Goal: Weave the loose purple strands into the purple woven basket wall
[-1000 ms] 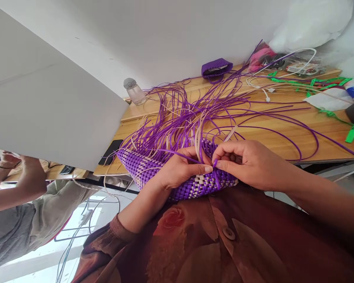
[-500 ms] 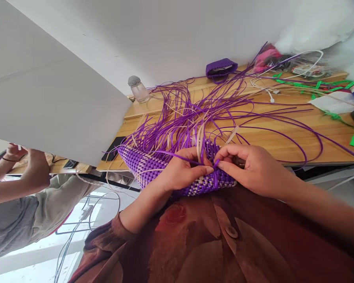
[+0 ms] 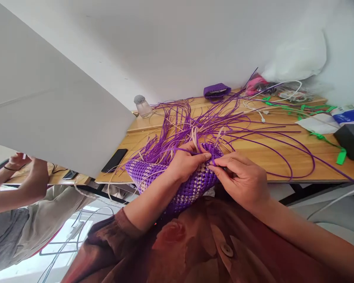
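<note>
A purple and beige woven piece [image 3: 188, 188] rests against my lap at the table's front edge, with long loose purple and beige strands [image 3: 177, 133] fanning out over the tabletop behind it. My left hand [image 3: 186, 163] is closed on the piece's upper edge, thumb and fingers pinching purple strands near a beige loop. Just to its right, my right hand [image 3: 243, 175] pinches a purple strand between thumb and forefinger. The fingertips of both hands nearly meet at the weave's rim, and the exact crossing of the strands there is partly hidden by them.
A black phone [image 3: 115, 160] lies on the wooden table [image 3: 250, 153] at left. Behind are a glass bottle [image 3: 143, 108] and a small purple basket [image 3: 217, 92]. A black box [image 3: 351, 141], green strips and white cable are at right. Another person's hands [image 3: 26, 163] show far left.
The view has shifted, so the table sits lower. My right hand has turned and pulled slightly down, its fingers now pinching the strand. The woven piece is tilted more, showing more of its side.
</note>
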`<state>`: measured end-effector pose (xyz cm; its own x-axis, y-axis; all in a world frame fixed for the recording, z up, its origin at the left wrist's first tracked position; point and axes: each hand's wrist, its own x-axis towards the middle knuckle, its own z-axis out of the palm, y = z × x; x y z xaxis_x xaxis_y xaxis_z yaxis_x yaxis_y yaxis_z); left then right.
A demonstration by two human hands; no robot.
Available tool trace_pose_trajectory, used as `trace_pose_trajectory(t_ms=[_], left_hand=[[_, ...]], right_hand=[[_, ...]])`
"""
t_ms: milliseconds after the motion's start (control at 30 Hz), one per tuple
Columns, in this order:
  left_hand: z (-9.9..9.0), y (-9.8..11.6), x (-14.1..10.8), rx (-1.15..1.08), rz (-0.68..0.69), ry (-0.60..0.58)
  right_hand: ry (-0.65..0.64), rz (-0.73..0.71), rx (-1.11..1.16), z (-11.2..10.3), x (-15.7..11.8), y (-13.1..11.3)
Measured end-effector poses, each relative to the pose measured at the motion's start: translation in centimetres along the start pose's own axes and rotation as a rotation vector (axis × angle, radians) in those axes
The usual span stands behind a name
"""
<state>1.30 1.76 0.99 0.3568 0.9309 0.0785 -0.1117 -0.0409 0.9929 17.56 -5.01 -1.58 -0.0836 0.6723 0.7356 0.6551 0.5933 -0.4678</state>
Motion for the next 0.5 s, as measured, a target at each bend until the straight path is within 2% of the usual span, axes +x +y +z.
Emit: trace_pose_trajectory(t_ms=[133,300,367,500], left_hand=[[-0.5,-0.6,-0.8,-0.027,-0.023,0.003],[-0.9,-0.7,-1.2,-0.019,-0.043,-0.023],[-0.8,-0.9,-1.3,0.007,-0.023,-0.032],[-0.7,-1.5,-1.5,0.047,0.036,-0.020]], right_hand=[[-0.159,0.056,0.085,-0.8,-1.5,-0.3],[-0.168,0.028,0.212,-1.7,-3.1,-0.8],[-0.225,0.114,0.278,-1.7,-3.3,-1.0],[-0.392,0.438,0.437,-1.6,-3.6,-1.3]])
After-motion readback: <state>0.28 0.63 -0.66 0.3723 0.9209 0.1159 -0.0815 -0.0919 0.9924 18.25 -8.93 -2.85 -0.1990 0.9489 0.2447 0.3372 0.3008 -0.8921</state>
